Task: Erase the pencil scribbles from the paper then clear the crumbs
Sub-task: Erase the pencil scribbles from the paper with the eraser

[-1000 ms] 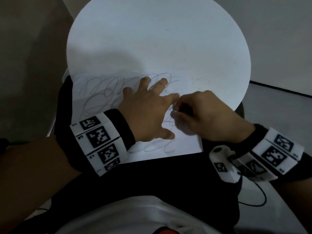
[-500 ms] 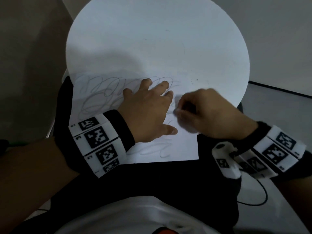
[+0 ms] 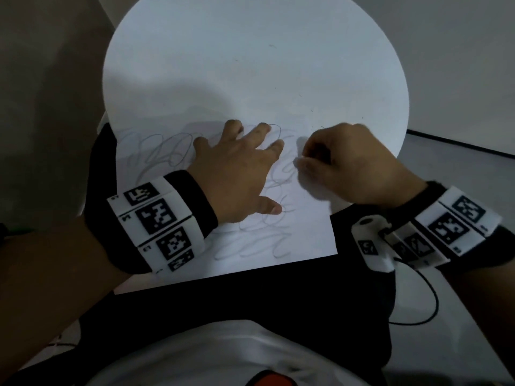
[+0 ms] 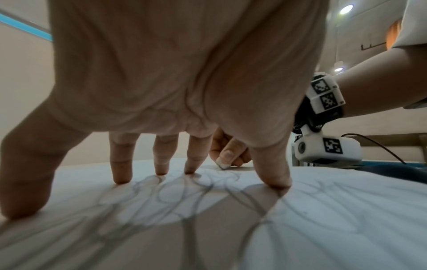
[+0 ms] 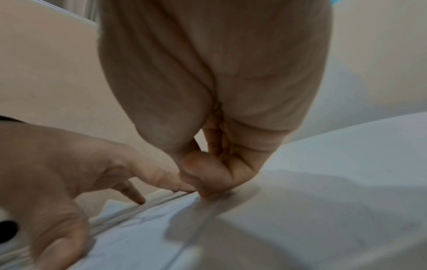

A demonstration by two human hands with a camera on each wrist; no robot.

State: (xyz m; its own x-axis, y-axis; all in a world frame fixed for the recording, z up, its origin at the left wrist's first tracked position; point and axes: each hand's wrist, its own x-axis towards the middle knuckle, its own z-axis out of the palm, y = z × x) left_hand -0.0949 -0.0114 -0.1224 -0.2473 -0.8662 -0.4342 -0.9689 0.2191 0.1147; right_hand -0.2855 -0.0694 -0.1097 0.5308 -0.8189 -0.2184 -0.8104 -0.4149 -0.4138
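Left hand (image 3: 239, 174) splayed flat on scribbled paper (image 3: 303, 235), right hand (image 3: 348, 168) curled (contents hidden)

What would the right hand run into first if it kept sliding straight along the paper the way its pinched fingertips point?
Most likely the left hand: the right hand points leftward across the paper, and the left index finger lies spread flat just ahead. A narrow strip of scribbles comes before it; the exact gap is unclear.
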